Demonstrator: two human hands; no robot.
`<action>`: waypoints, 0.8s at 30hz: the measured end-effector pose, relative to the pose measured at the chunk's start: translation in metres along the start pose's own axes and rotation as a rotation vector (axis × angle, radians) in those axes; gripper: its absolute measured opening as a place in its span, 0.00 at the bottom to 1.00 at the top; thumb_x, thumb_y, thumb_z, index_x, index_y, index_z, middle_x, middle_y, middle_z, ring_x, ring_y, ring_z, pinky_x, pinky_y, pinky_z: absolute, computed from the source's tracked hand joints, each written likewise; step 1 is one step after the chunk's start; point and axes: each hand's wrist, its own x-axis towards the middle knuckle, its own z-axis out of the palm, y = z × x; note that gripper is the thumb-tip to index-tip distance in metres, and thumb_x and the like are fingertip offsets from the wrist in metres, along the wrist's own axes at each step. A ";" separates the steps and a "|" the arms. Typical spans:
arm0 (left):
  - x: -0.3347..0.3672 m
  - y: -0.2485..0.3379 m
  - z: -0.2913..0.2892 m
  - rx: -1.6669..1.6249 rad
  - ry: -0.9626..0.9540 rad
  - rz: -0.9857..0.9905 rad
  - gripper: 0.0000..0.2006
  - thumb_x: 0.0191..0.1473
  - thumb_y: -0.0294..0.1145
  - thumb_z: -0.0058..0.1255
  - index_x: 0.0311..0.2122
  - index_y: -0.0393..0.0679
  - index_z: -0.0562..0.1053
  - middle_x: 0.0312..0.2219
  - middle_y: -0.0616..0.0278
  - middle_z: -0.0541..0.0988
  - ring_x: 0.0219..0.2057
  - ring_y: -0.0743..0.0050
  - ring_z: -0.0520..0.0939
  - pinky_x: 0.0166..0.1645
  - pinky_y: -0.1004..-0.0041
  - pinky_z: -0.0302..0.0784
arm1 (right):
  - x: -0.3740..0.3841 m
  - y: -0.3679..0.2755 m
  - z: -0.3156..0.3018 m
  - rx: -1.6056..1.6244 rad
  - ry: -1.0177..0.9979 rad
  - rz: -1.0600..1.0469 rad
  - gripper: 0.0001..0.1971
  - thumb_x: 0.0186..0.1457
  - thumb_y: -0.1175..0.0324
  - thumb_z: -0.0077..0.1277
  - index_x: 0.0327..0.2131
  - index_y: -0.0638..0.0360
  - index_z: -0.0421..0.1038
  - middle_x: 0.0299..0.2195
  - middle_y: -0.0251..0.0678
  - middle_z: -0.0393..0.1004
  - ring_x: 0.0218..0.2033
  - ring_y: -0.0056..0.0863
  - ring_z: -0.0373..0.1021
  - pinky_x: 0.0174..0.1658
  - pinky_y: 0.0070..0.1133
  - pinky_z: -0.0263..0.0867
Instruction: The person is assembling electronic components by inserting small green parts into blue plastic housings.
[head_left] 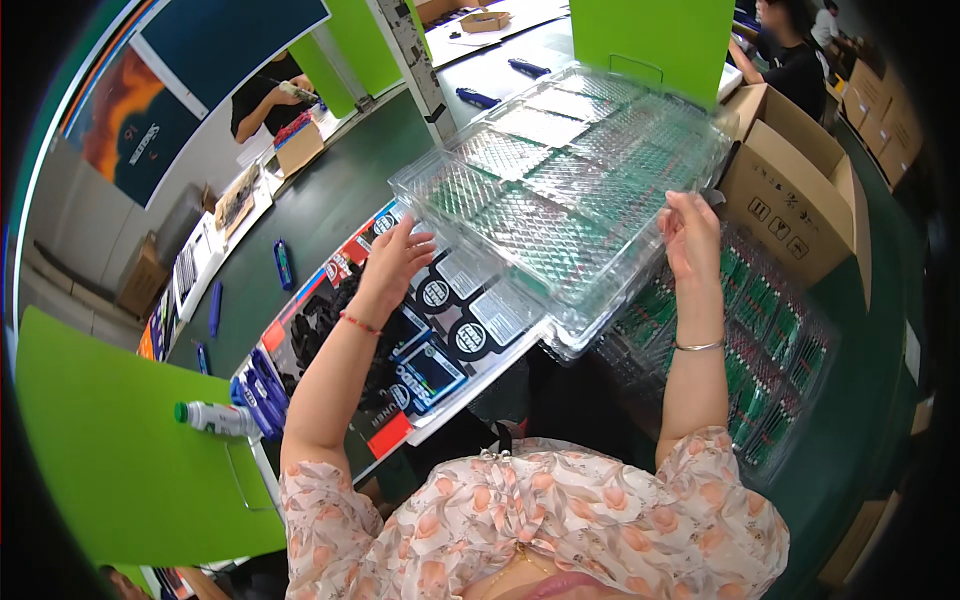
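A large clear plastic tray (560, 190) with a ribbed, compartmented surface lies tilted ahead of me, green and reddish parts showing through it. More clear plastic edges show under its near corner, so it seems stacked. My right hand (690, 235) is at the tray's right edge, its fingers curled in against the rim. Beside the tray's left edge, my left hand (400, 258) has its fingers stretched and spread, holding nothing. Below that hand, a printed sheet (435, 290) covers the table, with a heap of black parts (325, 325) on it.
Clear trays of green circuit boards (765, 350) sit low at my right, next to an open cardboard box (790, 190). Green panels (130, 440) bound the bench. A white bottle (215, 418), purple-blue tools (262, 395) and pen-like tools (284, 265) lie left. Other people work beyond.
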 end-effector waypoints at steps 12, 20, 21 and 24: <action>-0.031 0.003 0.087 -0.416 0.121 0.294 0.31 0.51 0.19 0.50 0.60 0.35 0.54 0.50 0.50 0.68 0.46 0.48 0.78 0.54 0.61 0.74 | -0.036 0.021 -0.023 0.051 -0.124 -0.125 0.27 0.53 0.80 0.47 0.57 0.58 0.54 0.42 0.31 0.59 0.26 0.16 0.62 0.25 0.17 0.65; -0.168 -0.016 0.033 -0.404 0.289 0.535 0.34 0.48 0.21 0.48 0.62 0.41 0.53 0.56 0.42 0.66 0.51 0.47 0.75 0.55 0.61 0.72 | -0.115 0.036 -0.030 0.087 -0.362 -0.151 0.33 0.54 0.70 0.54 0.58 0.51 0.47 0.56 0.45 0.59 0.43 0.34 0.72 0.33 0.20 0.73; -0.195 -0.027 0.018 -0.371 0.360 0.543 0.36 0.48 0.21 0.48 0.64 0.42 0.52 0.58 0.43 0.64 0.53 0.54 0.73 0.56 0.65 0.72 | -0.125 0.040 -0.032 0.086 -0.429 -0.110 0.34 0.54 0.70 0.54 0.60 0.51 0.45 0.54 0.46 0.61 0.43 0.34 0.72 0.34 0.20 0.73; -0.271 -0.061 -0.027 -0.423 0.469 0.681 0.35 0.46 0.19 0.48 0.61 0.45 0.55 0.54 0.50 0.68 0.48 0.54 0.77 0.48 0.66 0.77 | -0.160 0.058 -0.037 0.081 -0.613 0.039 0.39 0.54 0.74 0.52 0.63 0.49 0.38 0.50 0.48 0.66 0.41 0.33 0.73 0.37 0.19 0.72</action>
